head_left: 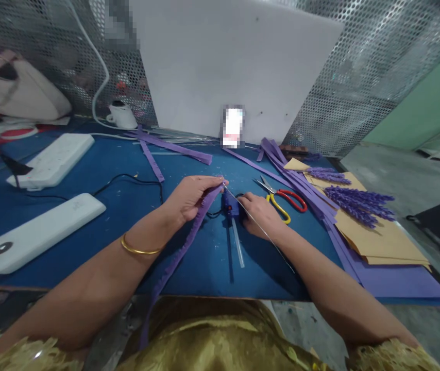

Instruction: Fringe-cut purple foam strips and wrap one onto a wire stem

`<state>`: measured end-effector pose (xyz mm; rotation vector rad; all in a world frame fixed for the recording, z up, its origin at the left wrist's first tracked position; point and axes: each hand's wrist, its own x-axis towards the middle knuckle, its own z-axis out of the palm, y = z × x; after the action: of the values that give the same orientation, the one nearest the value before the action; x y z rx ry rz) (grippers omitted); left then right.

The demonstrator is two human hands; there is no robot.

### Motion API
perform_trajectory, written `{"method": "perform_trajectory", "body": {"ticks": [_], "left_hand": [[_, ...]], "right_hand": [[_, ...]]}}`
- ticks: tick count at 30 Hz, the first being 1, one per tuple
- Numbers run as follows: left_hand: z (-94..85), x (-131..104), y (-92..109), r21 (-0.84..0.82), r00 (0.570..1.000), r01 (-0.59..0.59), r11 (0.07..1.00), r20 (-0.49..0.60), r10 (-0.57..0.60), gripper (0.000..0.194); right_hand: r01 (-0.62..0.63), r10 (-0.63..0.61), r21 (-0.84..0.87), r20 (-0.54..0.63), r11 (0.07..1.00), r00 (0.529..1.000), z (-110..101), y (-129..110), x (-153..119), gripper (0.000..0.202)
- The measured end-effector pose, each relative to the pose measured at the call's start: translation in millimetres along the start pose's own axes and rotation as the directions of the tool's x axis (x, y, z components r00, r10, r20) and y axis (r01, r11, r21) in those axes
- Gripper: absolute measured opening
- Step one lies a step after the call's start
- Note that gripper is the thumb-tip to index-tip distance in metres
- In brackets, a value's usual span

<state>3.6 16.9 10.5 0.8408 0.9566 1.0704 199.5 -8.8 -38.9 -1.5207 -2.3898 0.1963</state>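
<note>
My left hand (192, 198) pinches the end of a purple fringed paper strip (195, 229), which hangs down past the table's front edge. A thin metal wire (260, 226) runs from those fingertips down to the right, across in front of my right hand. My right hand (261, 215) is closed around the handle side of a blue glue gun (231, 203), whose nozzle is close to the left fingertips. A clear glue stick (237, 245) sticks out of its back end toward me. Beyond my right hand lie scissors (277, 198) with one red and one yellow handle.
Purple strips (301, 180) and tan paper (378, 237) with purple flower sprigs (359, 201) lie at right. A white power strip (42, 232) and its black cord are at left. A lit phone (233, 126) leans on a white board (235, 62).
</note>
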Motion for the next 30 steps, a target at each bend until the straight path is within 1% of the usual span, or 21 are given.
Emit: {"method": "perform_trajectory", "body": {"ticks": [2,5,8,10,12,15,17,19,21,23,25,27,29,30], "left_hand": [[-0.4,0.8,-2.2,-0.029,1.0,0.0,1.0,-0.004,-0.001,0.019],[-1.0,2.1,-3.9,-0.073,1.0,-0.007,0.997,-0.028,0.005,0.019],[-1.2,2.1,-1.6,-0.115,0.998,-0.021,0.993,-0.059,0.014,0.013],[-0.9,1.4,1.4,-0.137,0.998,-0.009,0.991,-0.07,-0.001,0.008],[-0.7,1.0,4.0,-0.151,0.997,0.022,0.988,-0.073,-0.034,0.007],[-0.7,2.4,3.7,-0.168,0.994,0.053,0.984,-0.085,-0.068,0.009],[-1.0,4.4,0.1,-0.175,0.993,0.055,0.983,-0.095,-0.073,0.008],[-1.2,6.0,-4.9,-0.173,0.993,0.049,0.984,-0.101,-0.067,0.006],[-1.2,6.8,-9.2,-0.165,0.993,0.029,0.986,-0.107,-0.047,0.008],[-1.3,6.9,-11.2,-0.157,0.992,-0.011,0.988,-0.123,-0.008,0.008],[-2.1,7.5,-10.4,-0.149,0.988,-0.061,0.987,-0.152,0.038,0.007],[-4.1,9.3,-7.8,-0.139,0.978,-0.107,0.984,-0.193,0.079,0.006],[-6.9,12.3,-5.3,-0.127,0.965,-0.146,0.981,-0.238,0.113,0.007],[-8.4,13.9,-4.5,-0.121,0.957,-0.163,0.979,-0.259,0.127,0.008]], "right_hand": [[-0.038,0.04,0.042,-0.03,0.998,0.999,1.0,6.1,3.0,0.026],[-0.12,0.141,0.156,-0.134,0.98,0.981,-1.9,16.9,7.2,0.012],[-0.187,0.267,0.323,-0.226,0.928,0.937,-6.8,26.2,11.0,0.01],[-0.203,0.333,0.448,-0.234,0.871,0.913,-9.3,29.0,12.6,0.013],[-0.197,0.377,0.574,-0.212,0.795,0.901,-10.8,28.8,13.3,0.017],[-0.144,0.41,0.743,-0.187,0.653,0.893,-12.1,25.2,13.5,0.027],[-0.082,0.433,0.824,-0.208,0.561,0.877,-14.0,22.8,13.7,0.03],[-0.001,0.467,0.871,-0.263,0.492,0.845,-18.2,21.3,13.8,0.031],[0.099,0.506,0.884,-0.35,0.456,0.788,-25.8,20.4,13.3,0.028],[0.212,0.543,0.863,-0.461,0.459,0.702,-37.5,19.5,11.2,0.023],[0.317,0.566,0.811,-0.574,0.492,0.591,-52.3,18.2,7.2,0.019],[0.394,0.573,0.75,-0.661,0.531,0.484,-68.0,16.6,1.6,0.018],[0.443,0.562,0.696,-0.718,0.565,0.411,-80.7,14.4,-4.8,0.018],[0.454,0.534,0.653,-0.757,0.606,0.376,-84.8,13.0,-8.1,0.019]]}}
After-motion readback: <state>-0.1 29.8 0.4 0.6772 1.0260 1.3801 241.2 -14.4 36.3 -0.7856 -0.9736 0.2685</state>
